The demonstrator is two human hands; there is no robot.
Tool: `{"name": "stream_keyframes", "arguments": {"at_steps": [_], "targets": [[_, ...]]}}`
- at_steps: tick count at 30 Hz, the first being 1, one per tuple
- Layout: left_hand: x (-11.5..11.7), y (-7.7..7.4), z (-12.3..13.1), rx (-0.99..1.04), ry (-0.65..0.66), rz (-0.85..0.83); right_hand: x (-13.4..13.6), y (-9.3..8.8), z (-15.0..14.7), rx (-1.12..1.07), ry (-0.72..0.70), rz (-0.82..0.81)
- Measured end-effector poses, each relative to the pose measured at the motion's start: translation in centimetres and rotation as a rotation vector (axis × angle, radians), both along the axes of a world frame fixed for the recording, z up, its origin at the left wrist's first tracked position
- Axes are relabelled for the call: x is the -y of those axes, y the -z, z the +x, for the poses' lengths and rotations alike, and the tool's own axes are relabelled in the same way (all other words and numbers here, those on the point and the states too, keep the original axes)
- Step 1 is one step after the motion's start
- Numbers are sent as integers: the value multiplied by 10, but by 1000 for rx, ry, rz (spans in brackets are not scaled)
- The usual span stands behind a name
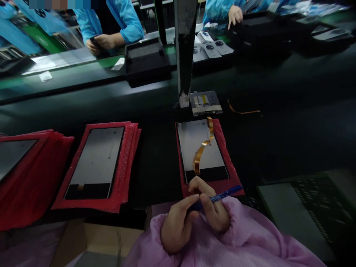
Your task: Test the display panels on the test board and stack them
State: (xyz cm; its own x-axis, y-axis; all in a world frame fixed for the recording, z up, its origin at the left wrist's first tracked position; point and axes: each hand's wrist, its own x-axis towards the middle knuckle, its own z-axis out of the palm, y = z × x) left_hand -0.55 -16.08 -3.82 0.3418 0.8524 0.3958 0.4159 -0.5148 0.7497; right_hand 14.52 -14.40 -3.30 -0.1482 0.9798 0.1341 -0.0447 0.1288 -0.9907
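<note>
A blue pen (226,193) lies slantwise between my two hands, in front of my body. My right hand (213,211) is closed round its middle, and the barrel sticks out to the right. At the pen's left end, the fingers of my left hand (176,226) are pressed on it. Just beyond my hands a display panel (191,137) with a pale back and black lower strip rests on a red bubble-wrap sheet (222,139). A copper-coloured flex cable (204,144) runs across that panel.
To the left, a second panel (96,157) lies on stacked red sheets (126,167), beside another red stack (55,155). A metal plate part (205,102) and a loose flex cable (243,112) lie beyond, near a post (184,55). Co-workers in blue sleeves (128,22) handle parts opposite.
</note>
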Motion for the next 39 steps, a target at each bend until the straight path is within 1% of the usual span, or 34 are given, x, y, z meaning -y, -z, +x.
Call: {"name": "stream_keyframes", "arguments": {"at_steps": [3, 5, 7, 10, 12, 15, 17, 18, 20, 21, 22, 25, 26, 28, 30, 32, 34, 35, 36, 37, 38, 39], "targets": [[4, -2, 2, -12, -88, 22, -2, -9, -3, -34, -109, -26], [6, -5, 3, -7, -104, 31, -3, -14, -4, -26, -176, 26], [7, -7, 2, -4, -115, 37, -4, -17, -4, -1, -209, 102], [6, -9, 3, 13, -138, 28, -6, -15, -5, 26, -221, 148], [5, -8, 5, 33, -143, 4, -9, -10, -4, 41, -236, 129], [7, -4, 12, 74, -169, -80, -14, -4, 1, 68, -301, 93], [9, -2, 13, 109, -199, -140, -17, -3, 9, 138, -352, 111], [7, -1, 12, 130, -238, -157, -17, -3, 14, 194, -365, 134], [-2, 0, 1, 134, -376, -151, -16, -5, 24, 311, -355, 169], [-11, 2, -7, 114, -465, -135, -15, -6, 29, 364, -326, 176], [-22, 3, -18, 55, -551, -116, -14, -7, 33, 415, -281, 179], [-63, 11, -53, -155, -721, -81, -10, -5, 47, 588, -89, 230], [-76, 14, -63, -234, -756, -84, -10, -3, 51, 647, -26, 264], [-94, 20, -78, -352, -745, -82, -11, 2, 58, 743, 68, 323], [-102, 22, -82, -385, -722, -65, -13, 7, 63, 826, 105, 349], [-97, 19, -74, -358, -744, 4, -15, 11, 67, 919, 89, 332], [-84, 13, -56, -303, -745, 80, -17, 14, 69, 992, 45, 289], [-76, 10, -44, -266, -700, 83, -18, 15, 70, 1011, 26, 265], [-68, 7, -30, -215, -617, 42, -19, 17, 70, 1014, 14, 245], [-60, 5, -16, -159, -493, -39, -20, 18, 70, 1003, 13, 233], [-54, 3, -3, -112, -347, -166, -21, 19, 71, 986, 17, 225], [-49, 2, 8, -74, -233, -284, -21, 20, 71, 968, 25, 221]]}}
